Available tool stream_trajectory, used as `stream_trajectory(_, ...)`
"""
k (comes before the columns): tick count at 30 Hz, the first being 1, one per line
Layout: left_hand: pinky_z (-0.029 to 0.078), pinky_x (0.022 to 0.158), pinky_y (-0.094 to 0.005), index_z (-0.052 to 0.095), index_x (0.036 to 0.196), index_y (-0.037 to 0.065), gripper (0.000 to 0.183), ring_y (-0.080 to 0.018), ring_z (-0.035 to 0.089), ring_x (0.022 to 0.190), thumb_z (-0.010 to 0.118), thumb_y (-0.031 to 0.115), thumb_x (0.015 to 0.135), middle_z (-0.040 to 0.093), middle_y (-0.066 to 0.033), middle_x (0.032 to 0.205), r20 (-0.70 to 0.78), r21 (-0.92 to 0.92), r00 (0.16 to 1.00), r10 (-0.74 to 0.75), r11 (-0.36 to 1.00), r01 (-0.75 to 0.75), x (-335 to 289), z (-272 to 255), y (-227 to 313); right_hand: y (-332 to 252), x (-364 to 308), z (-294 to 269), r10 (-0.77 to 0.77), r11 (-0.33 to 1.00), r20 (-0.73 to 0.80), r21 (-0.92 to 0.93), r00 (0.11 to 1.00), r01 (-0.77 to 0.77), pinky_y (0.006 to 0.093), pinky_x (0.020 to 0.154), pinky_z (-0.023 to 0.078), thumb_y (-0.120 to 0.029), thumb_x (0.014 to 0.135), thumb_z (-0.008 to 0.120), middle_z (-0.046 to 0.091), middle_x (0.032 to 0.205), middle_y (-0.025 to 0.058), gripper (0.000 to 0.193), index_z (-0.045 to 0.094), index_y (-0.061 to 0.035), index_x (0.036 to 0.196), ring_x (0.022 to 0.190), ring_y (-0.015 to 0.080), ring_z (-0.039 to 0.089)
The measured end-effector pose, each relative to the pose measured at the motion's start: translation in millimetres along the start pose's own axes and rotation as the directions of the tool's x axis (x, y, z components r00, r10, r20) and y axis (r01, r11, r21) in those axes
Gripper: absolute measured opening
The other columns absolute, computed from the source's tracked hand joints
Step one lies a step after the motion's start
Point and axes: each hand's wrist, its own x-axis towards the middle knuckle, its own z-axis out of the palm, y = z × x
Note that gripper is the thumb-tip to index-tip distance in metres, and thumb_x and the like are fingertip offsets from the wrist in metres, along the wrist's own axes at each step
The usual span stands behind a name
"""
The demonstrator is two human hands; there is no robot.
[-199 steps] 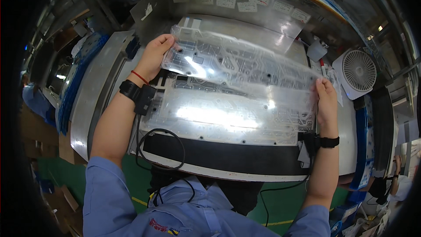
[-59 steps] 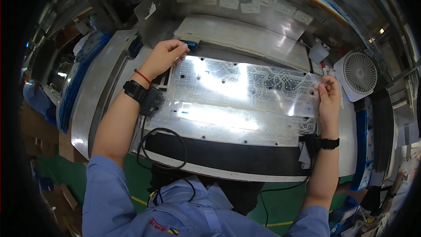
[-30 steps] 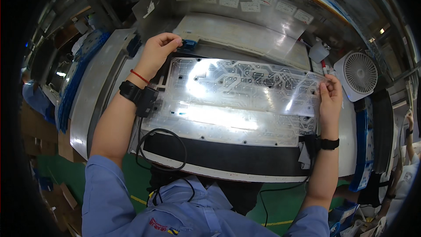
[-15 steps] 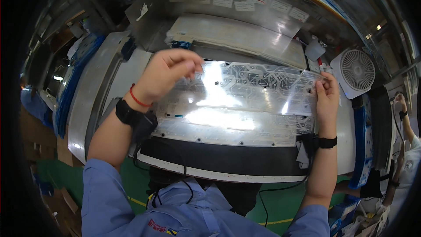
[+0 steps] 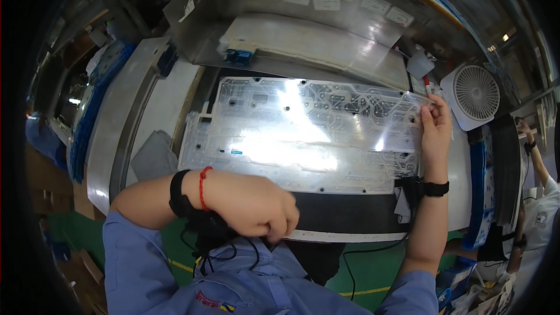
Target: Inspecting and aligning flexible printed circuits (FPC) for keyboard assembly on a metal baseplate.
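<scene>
Now the right hand (image 5: 436,125) pinches the sheet (image 5: 344,114) at its far right corner, thumb against bent fingers. Curled inward, the left hand (image 5: 256,205) hovers over the front of the mat (image 5: 350,210), apart from the sheet; whether it grips something cannot be told. The sheet lies over the panel (image 5: 361,182), long axis running left to right, right end angled slightly toward the person.
</scene>
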Motion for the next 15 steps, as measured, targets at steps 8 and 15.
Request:
stream_trajectory(8, 0.046, 0.078, -0.0255, 0.064, 0.091, 0.005, 0.009, -0.0117, 0.059, 0.085, 0.061, 0.013, 0.088, 0.066, -0.0053, 0.093, -0.739, -0.236, 0.616, -0.274, 0.961, 0.145, -46, -63, -12, -1, -2, -3, 0.002, 1.000, 0.000, -0.016, 1.000, -0.002, 0.0174, 0.067, 0.042, -0.001, 0.093, 0.050, 0.053, 0.085, -0.0010, 0.025, 0.050, -0.0022, 0.118, 0.076, 0.0046, 0.051)
stream_trajectory(15, 0.045, 0.076, -0.0224, 0.059, 0.102, 0.006, 0.028, -0.0084, 0.055, 0.084, 0.041, 0.027, 0.100, 0.063, -0.0019, 0.093, -0.893, -0.449, -0.104, -0.437, 0.876, 0.177, -100, -105, -61, -5, -3, 1, -0.050, 0.999, -0.073, 0.012, 0.996, 0.050, 0.0180, 0.067, 0.042, -0.001, 0.093, 0.050, 0.053, 0.085, -0.0005, 0.024, 0.049, -0.0023, 0.117, 0.075, 0.0048, 0.050)
